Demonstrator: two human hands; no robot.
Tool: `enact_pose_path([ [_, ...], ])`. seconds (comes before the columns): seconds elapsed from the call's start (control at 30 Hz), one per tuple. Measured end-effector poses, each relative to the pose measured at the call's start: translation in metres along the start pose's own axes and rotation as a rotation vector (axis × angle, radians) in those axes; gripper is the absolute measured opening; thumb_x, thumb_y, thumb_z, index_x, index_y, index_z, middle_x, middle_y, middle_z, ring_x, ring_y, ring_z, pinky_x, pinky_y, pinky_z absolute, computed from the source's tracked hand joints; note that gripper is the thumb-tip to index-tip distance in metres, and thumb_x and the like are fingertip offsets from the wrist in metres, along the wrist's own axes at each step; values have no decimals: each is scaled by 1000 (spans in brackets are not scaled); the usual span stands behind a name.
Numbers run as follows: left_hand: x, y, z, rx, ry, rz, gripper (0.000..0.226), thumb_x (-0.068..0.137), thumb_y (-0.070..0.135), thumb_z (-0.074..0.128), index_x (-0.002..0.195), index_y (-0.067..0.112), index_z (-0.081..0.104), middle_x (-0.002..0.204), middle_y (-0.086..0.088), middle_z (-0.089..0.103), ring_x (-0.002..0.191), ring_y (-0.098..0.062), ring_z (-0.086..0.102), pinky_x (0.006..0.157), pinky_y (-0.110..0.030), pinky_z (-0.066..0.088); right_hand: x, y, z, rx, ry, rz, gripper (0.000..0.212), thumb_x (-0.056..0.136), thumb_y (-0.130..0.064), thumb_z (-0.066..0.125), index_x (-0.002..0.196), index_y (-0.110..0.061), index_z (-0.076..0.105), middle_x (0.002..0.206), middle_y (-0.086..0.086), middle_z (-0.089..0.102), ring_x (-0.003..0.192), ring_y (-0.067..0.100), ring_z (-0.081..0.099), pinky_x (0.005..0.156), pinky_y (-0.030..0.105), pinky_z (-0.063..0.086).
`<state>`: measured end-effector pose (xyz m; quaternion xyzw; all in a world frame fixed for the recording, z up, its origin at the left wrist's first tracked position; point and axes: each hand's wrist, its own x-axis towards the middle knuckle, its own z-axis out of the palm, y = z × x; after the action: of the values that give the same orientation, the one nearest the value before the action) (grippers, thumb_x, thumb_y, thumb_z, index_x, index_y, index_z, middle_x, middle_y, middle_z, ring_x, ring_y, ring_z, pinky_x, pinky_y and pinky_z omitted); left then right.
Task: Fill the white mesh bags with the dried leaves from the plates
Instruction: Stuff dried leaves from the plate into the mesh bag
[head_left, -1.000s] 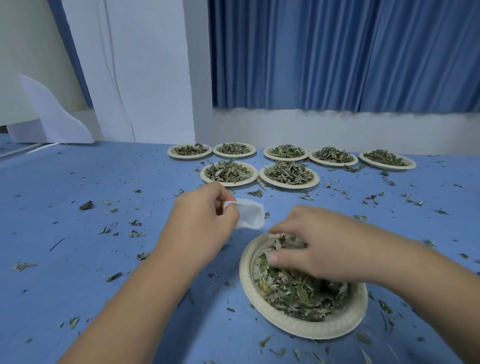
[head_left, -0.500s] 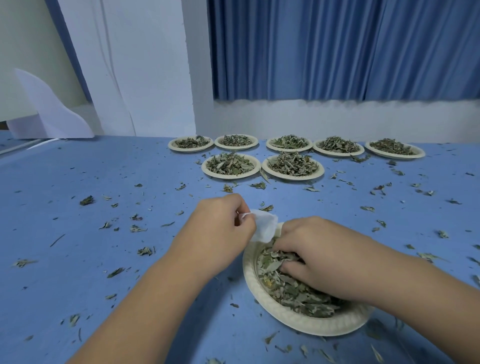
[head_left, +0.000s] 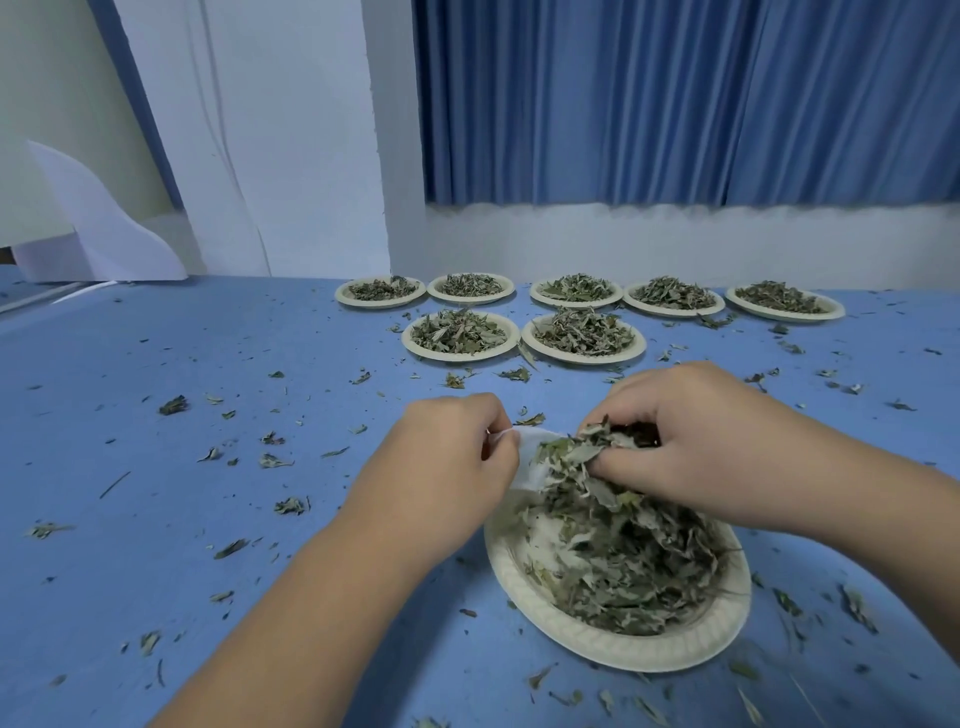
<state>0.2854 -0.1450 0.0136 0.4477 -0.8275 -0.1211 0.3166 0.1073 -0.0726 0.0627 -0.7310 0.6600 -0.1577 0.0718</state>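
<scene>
My right hand (head_left: 701, 441) has lifted, gripping leaves (head_left: 576, 452) off the plate (head_left: 597, 644) to the bag (head_left: 530, 462) my left hand (head_left: 447, 457) pinches.

We appear to be in a plain workroom set up for sorting herbs by hand. We see a broad blue surface (head_left: 156, 519) strewn with dried leaf scraps (head_left: 174, 405). Seven pale round paper plates (head_left: 460, 357) heaped with dried green leaves (head_left: 460, 332) stand in two rows near its far edge. Behind them are a bare white wall (head_left: 623, 244) and long pleated blue curtains (head_left: 675, 104).
</scene>
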Motion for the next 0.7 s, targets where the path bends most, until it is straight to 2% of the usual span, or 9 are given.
enact_pose_path([
  [0.17, -4, 9, 2, -15, 28, 51, 16, 91, 33, 57, 79, 26, 63, 62, 10, 55, 58, -5, 48, 53, -25, 43, 1, -5, 9, -69, 47, -12, 24, 84, -33, 59, 87, -11, 68, 87, 7, 67, 85, 26, 63, 76, 45, 52],
  [0.27, -6, 14, 5, -53, 29, 63, 15, 89, 31, 59, 77, 25, 64, 58, 10, 52, 57, -5, 47, 54, -27, 42, 1, -8, 13, -146, 72, -34, 20, 85, -29, 56, 87, -14, 68, 79, 3, 61, 79, 21, 59, 72, 42, 52],
  [0.33, -7, 15, 8, -111, 32, 40, 16, 88, 29, 61, 72, 25, 63, 54, 11, 51, 55, -4, 47, 51, -21, 37, 0, -9, 15, -198, 72, -32, 17, 86, -31, 54, 85, -19, 66, 79, -3, 56, 80, 18, 57, 67, 37, 51],
  [0.4, -7, 17, 11, -190, 26, 2, 20, 87, 27, 63, 67, 27, 61, 52, 11, 53, 52, -1, 48, 48, -14, 34, -1, -12, 16, -230, 67, -29, 15, 87, -32, 53, 75, -23, 57, 80, -6, 48, 82, 16, 54, 63, 33, 48],
  [0.47, -7, 19, 14, -259, 11, -37, 21, 87, 24, 64, 66, 27, 62, 53, 9, 58, 49, 0, 48, 48, -13, 35, -2, -14, 17, -244, 46, -30, 24, 88, -31, 52, 67, -26, 41, 79, -8, 42, 84, 17, 53, 67, 34, 48],
  [0.53, -7, 20, 15, -324, -1, -82, 18, 87, 23, 64, 69, 23, 65, 58, 5, 63, 47, -1, 47, 47, -12, 35, -2, -15, 18, -242, 37, -53, 22, 89, -33, 53, 72, -29, 40, 79, -9, 41, 86, 17, 53, 72, 35, 50],
  [0.6, -7, 20, 16, -370, -12, -122, 16, 87, 23, 64, 71, 22, 67, 61, 4, 66, 48, -1, 50, 49, -14, 38, -4, -13, 15, -211, 12, -59, 12, 87, -41, 56, 87, -31, 50, 84, -12, 46, 88, 14, 53, 77, 33, 49],
  [0.7, -7, 18, 15, -411, -31, -171, 14, 86, 23, 63, 73, 22, 69, 65, 3, 68, 57, -8, 58, 55, -23, 44, -6, -11, 8, -80, -36, -9, 33, 78, -57, 63, 103, -39, 52, 91, -16, 57, 85, 4, 55, 77, 32, 50],
])
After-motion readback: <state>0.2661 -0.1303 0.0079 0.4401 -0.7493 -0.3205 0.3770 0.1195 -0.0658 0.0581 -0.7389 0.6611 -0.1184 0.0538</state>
